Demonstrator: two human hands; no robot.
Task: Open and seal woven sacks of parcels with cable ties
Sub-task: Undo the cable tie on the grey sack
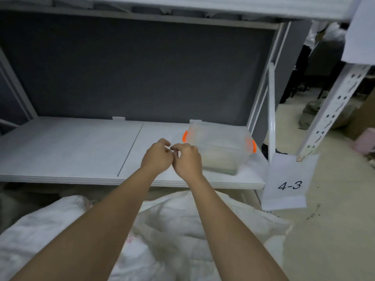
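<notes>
Both my arms reach forward over a white shelf board (67,151). My left hand (157,157) and my right hand (187,159) meet above the board with their fingers curled and their fingertips close together. Whether they pinch something small, such as a cable tie, is too blurred to tell. Just right of my right hand stands a clear plastic box (221,147) with orange clips, holding pale contents. Below the shelf, under my forearms, lie white woven sacks (172,226), rumpled and bulging.
A grey back panel (132,67) closes the shelf behind. A white perforated upright (332,110) stands at the right, with a paper label reading 4-3 (288,185) hanging at the shelf corner. Beyond it are a beige floor, grey-green sacks and a pink object (365,140).
</notes>
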